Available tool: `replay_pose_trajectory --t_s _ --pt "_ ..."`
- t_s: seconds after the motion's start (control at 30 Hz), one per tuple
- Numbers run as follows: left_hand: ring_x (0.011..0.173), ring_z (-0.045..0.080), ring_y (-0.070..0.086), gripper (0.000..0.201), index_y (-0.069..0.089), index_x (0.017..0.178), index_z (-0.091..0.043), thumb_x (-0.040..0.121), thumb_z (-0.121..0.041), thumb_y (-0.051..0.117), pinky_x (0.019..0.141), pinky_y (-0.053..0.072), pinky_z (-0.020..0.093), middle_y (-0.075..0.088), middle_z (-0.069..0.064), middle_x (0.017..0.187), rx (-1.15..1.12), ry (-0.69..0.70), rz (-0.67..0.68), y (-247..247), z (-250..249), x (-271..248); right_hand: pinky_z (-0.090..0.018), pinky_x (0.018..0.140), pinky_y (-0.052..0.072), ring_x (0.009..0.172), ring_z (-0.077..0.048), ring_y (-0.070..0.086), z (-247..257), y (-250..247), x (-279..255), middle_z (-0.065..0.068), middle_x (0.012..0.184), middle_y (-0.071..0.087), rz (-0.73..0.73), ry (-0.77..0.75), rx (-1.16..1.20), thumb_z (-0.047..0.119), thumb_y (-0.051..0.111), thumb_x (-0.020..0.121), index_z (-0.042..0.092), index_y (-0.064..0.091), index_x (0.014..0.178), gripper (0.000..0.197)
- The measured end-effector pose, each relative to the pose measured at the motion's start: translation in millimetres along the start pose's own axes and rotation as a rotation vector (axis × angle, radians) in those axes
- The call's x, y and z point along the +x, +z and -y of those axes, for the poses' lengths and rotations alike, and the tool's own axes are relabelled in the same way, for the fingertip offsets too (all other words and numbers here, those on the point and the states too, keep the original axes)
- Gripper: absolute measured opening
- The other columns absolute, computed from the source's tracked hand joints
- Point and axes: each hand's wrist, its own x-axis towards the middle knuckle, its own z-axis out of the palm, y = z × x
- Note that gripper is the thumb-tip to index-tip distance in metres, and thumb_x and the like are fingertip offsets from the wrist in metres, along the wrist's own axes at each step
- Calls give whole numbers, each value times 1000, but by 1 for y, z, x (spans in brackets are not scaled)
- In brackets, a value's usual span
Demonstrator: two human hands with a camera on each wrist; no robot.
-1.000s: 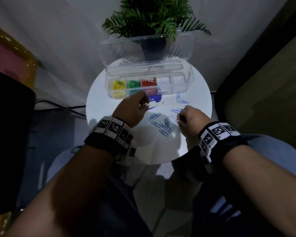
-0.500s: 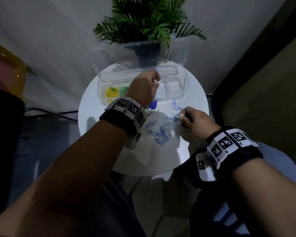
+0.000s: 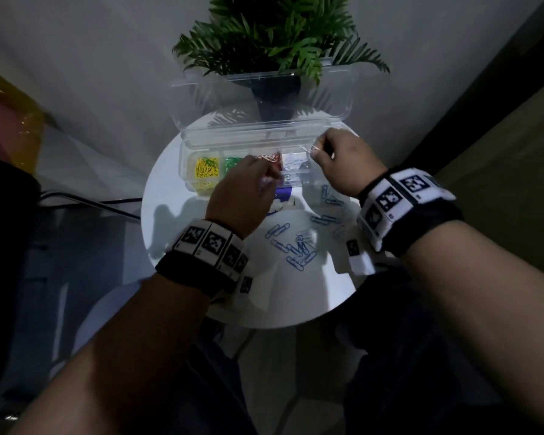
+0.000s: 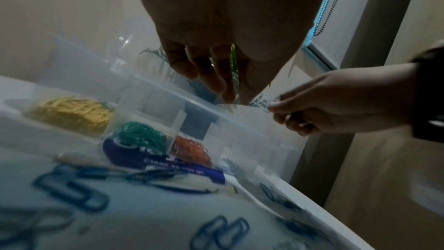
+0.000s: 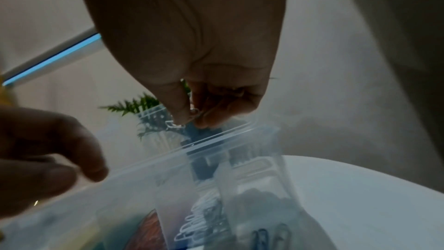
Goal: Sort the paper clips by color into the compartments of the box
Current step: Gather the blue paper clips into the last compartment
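Half a second earlier our left hand (image 3: 245, 189) was over the box (image 3: 264, 142); it had pulled back to the near wall, while our right hand (image 3: 343, 161) had left the table (image 3: 176, 196) and risen over the box's right end. That right hand pinched a pale wire clip (image 3: 310, 149) between thumb and forefinger above the compartment of white clips (image 3: 294, 163). We saw the left hand's fingers hang loose and slightly curled in the wrist view, holding nothing we could make out. Yellow clips (image 3: 206, 171), green clips (image 3: 233, 161) and red clips (image 3: 270, 158) filled the clear plastic compartments, the green and red partly hidden behind that hand. Blue clips (image 3: 296, 249) lay scattered on the round white tabletop. We could only half see a dark blue printed label (image 4: 168, 159) just beside the box, its words blurred. A leafy potted plant (image 3: 274, 36) stood behind the raised transparent lid (image 3: 201, 98).
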Motion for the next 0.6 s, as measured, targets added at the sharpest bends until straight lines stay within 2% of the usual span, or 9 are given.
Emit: replay_pose_trajectory --t_s 0.07,0.17,0.3,0.43,0.5,0.6 --pt "81 13 51 11 64 95 -15 86 -13 59 73 41 23 59 2 101 1 -10 52 4 2 -12 -30 85 40 100 -29 55 8 4 10 -15 108 58 -12 -36 -77 19 55 88 8 63 95 15" --pt "84 15 53 12 64 97 -18 87 -18 58 74 39 24 59 0 105 74 -12 206 14 1 -25 -27 85 43 101 -27 60 15 6 18 -12 107 66 29 -55 -163 14 58 85 8 70 96 17" --pt "100 21 57 18 66 103 -20 88 -23 56 87 43 31 60 2 110 122 -8 343 27 -6 -26 -29 92 43 104 -25 61 16 4 15 -10 107 70 23 -62 -158 16 59 87 9 70 101 20" --pt "113 23 51 33 63 112 -25 85 -44 57 94 40 36 56 1 118 289 60 492 40 -15 -24 -26 91 42 101 -22 61 9 0 6 -9 109 68 5 -77 -76 18 62 85 10 66 107 24" --pt "116 24 49 39 60 116 -28 82 -49 59 97 37 37 54 0 122 399 106 533 45 -19 -24 -25 87 42 91 -18 59 4 -5 -1 -6 110 67 -6 -71 -30 20 63 85 12 66 108 25" --pt "118 24 46 35 59 113 -28 83 -46 58 98 33 37 54 -2 123 474 137 509 52 -22 -25 -24 84 44 85 -17 59 -8 -17 -18 -7 99 70 -80 -40 45 17 62 84 12 69 97 15"
